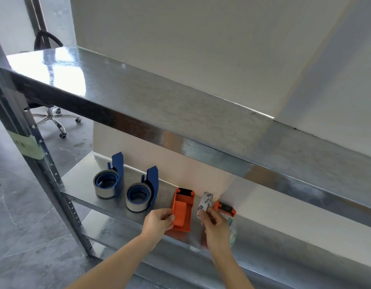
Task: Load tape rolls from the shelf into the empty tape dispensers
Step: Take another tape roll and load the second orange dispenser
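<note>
An orange tape dispenser [183, 210] lies on the lower metal shelf [86, 184], and my left hand [158, 223] grips its left edge. My right hand [214, 226] holds a tape roll [205, 203] in white printed wrapping, standing on edge just right of that dispenser. A second orange dispenser [225, 208] lies behind my right hand, partly hidden. Two blue dispensers [109, 180] [142, 195] with tape rolls in them stand at the left of the shelf.
The upper metal shelf [138, 101] overhangs the work area close above. A grey upright post [55, 184] with a green label stands at the left. An office chair [53, 115] is on the floor beyond. A white wall backs the shelves.
</note>
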The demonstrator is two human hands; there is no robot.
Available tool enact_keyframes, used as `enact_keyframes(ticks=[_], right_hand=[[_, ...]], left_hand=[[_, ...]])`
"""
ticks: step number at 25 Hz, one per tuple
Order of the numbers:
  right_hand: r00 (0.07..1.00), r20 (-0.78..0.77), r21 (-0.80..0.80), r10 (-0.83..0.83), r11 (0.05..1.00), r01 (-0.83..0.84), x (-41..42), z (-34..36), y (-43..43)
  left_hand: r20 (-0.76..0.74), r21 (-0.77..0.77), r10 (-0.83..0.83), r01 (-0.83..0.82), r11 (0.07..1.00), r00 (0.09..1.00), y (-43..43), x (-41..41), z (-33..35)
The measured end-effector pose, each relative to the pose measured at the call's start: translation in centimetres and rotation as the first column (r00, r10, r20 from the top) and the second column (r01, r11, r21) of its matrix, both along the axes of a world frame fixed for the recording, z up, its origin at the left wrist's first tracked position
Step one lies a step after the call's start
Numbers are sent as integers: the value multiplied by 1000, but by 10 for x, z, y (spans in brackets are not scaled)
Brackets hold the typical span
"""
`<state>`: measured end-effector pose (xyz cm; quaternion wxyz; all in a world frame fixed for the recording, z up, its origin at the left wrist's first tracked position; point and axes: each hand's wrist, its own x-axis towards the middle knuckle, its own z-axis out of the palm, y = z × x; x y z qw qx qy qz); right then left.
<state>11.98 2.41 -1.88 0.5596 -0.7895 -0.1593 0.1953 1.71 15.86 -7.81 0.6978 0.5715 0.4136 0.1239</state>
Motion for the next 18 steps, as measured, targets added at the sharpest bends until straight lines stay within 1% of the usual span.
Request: enact_keyframes(ticks=[3,7,10,12,13,15,16,18], right_hand=[[1000,-21,32,-19,999,19,1,7,-7],[999,-43,64,-24,998,26,0,19,-17],[999,-25,77,-42,996,44,-3,28,-28],[998,-10,68,-61,996,62,-3,34,-39],[997,-4,63,-71,995,72,-3,38,-45],[996,-1,70,-93,993,92,0,47,-60],[995,-9,85,-104,991,104,2,52,-68],[992,7,97,-129,987,128,7,62,-89]], left_hand=[[-30,57,-62,63,996,998,0,-3,-6],[-109,140,-102,116,983,989,1,-4,-2],[-154,188,-103,131,973,983,-1,-6,9],[-183,266,-63,111,958,981,-6,-9,19],[-196,331,-36,101,938,980,-9,-11,26],[-204,493,-8,110,863,979,-15,-12,44],[-195,555,-22,129,822,980,-19,-11,53],[-172,605,-112,195,772,979,-30,-3,74]])
